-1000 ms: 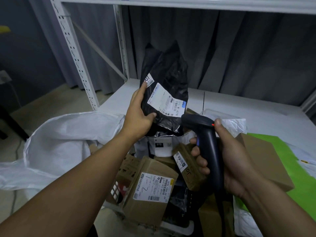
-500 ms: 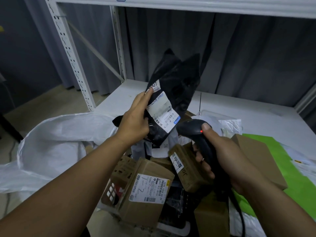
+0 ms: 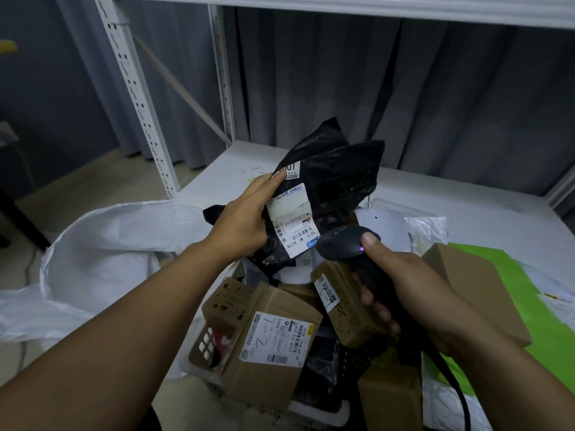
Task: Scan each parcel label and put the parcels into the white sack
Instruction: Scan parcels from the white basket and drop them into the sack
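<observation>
My left hand (image 3: 241,220) grips a black plastic parcel (image 3: 336,178) by its left edge and holds it up over the pile, with its white label (image 3: 294,227) facing me. In my right hand (image 3: 413,290) is a black barcode scanner (image 3: 342,244), its head right beside the label's lower corner and my thumb on top near a small lit dot. The white sack (image 3: 102,253) lies open at the left. Below my hands, several cardboard parcels are heaped, among them a labelled box (image 3: 273,337) and a small brown box (image 3: 345,300).
The heap sits in a white basket (image 3: 202,368) on a white shelf surface (image 3: 435,194). A brown box (image 3: 479,284) and a green sheet (image 3: 544,321) lie at the right. A white rack upright (image 3: 137,98) stands behind the sack; grey curtains hang behind.
The black parcel has tilted, so its label now stands more upright. The scanner has turned from upright to lying flatter, with its head close under the label.
</observation>
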